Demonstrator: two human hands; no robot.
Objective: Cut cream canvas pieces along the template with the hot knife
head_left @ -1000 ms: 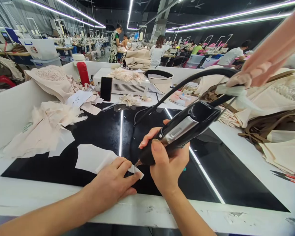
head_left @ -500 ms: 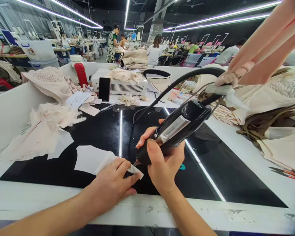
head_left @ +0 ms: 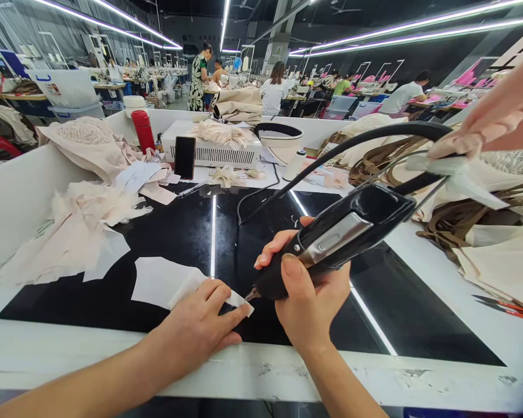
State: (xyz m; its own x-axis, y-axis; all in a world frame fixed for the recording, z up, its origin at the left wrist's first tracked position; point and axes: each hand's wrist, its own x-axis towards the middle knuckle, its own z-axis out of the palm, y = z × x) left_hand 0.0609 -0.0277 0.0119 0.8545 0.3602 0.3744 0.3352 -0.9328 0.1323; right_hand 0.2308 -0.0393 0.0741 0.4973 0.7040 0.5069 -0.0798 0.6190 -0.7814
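Observation:
My left hand (head_left: 207, 319) presses a white fabric piece (head_left: 159, 284) onto the black board, fingertips near its narrow right end. Part of the piece lies under that hand, where a fold or second layer shows. My right hand (head_left: 311, 290) is wrapped around a black corded hand tool (head_left: 344, 226) with a silver lever along its side. The tool tilts down to the left. Its narrow metal tip (head_left: 252, 294) points at the fabric's right end, close to my left index finger; whether it touches cannot be told. Pink cloth (head_left: 501, 110) is tied around the tool's cable (head_left: 375, 134).
The glossy black board (head_left: 178, 220) covers the white table (head_left: 70, 354). Scrap fabric (head_left: 70, 238) is heaped left. Behind stand a phone (head_left: 185, 158), a red bottle (head_left: 143, 130) and a vented white box (head_left: 222, 155). Red-handled scissors (head_left: 508, 307) and fabric stacks lie right. People work beyond.
My right hand and the tool have moved right, and the tip has drawn away from beside my left fingers toward the fabric's end. My left hand and the fabric have hardly moved.

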